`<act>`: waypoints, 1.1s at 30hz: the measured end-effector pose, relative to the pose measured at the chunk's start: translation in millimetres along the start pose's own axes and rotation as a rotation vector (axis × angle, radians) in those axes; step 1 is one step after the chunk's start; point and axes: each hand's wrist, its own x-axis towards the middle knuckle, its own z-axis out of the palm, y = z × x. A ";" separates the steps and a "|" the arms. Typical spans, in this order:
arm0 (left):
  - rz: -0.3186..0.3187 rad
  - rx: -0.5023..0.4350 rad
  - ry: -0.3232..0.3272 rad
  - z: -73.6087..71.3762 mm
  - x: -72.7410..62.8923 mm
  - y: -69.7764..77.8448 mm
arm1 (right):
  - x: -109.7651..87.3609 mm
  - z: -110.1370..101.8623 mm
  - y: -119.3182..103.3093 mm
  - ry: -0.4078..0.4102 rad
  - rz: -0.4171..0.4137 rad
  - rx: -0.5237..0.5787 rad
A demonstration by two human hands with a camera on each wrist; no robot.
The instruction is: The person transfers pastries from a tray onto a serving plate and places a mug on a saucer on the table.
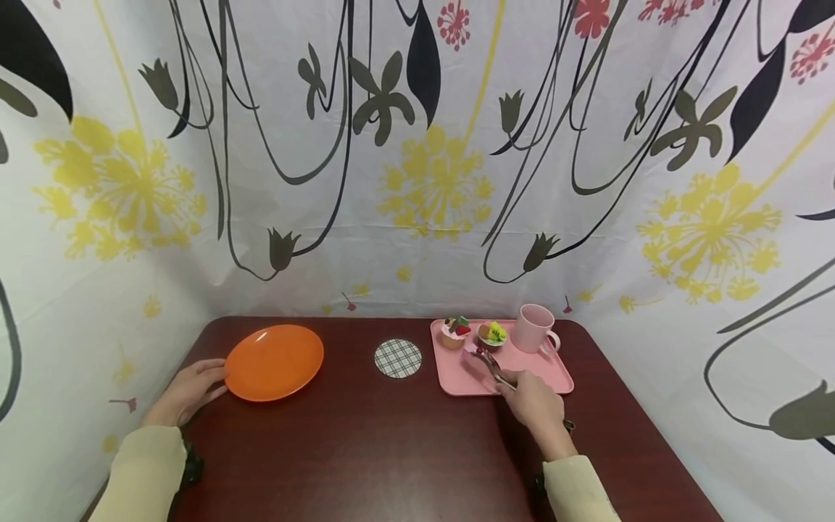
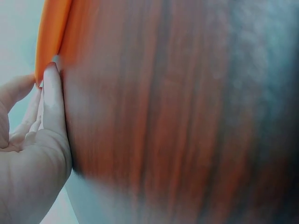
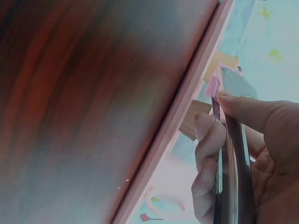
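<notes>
In the head view, my left hand (image 1: 189,391) is at the left rim of an orange plate (image 1: 274,362). The left wrist view has the plate's edge (image 2: 49,37) pinched between thumb and fingers. At the right, my right hand (image 1: 531,406) grips metal tongs (image 1: 496,371) over a pink tray (image 1: 457,377). A small pink piece (image 1: 471,351) with dark red on top sits at the tongs' tips; its kind is unclear. Behind it on the tray are a cupcake (image 1: 453,335) with a strawberry and a small fruit-topped tart (image 1: 492,334).
A pink mug (image 1: 533,330) stands at the tray's back right, its handle to the right. Between plate and tray lies a round checked coaster (image 1: 398,359). The dark wooden table (image 1: 365,449) ends against patterned curtains (image 1: 391,181) behind and at the sides.
</notes>
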 end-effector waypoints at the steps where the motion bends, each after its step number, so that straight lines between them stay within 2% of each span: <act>1: -0.002 -0.001 0.002 0.1 0.0 -0.2 | -0.7 -0.2 -0.8 0.012 -0.007 -0.002; 6: -0.004 -0.009 0.012 0.0 -1.3 -2.2 | -2.2 -1.6 -9.0 0.081 -0.054 -0.001; 10: -0.005 -0.010 0.024 0.0 -0.5 -4.2 | -2.0 -3.4 -19.1 0.104 -0.072 0.003; 20: 0.001 -0.011 0.028 1.7 1.7 -7.3 | 5.6 -10.3 -47.4 0.040 -0.086 0.017; 28: 0.019 0.017 0.034 5.8 0.5 -1.8 | 9.6 -8.1 -69.2 0.063 -0.160 0.046; 33: 0.013 0.018 0.046 6.5 -0.7 -3.3 | 12.7 -1.8 -93.9 0.044 -0.158 0.065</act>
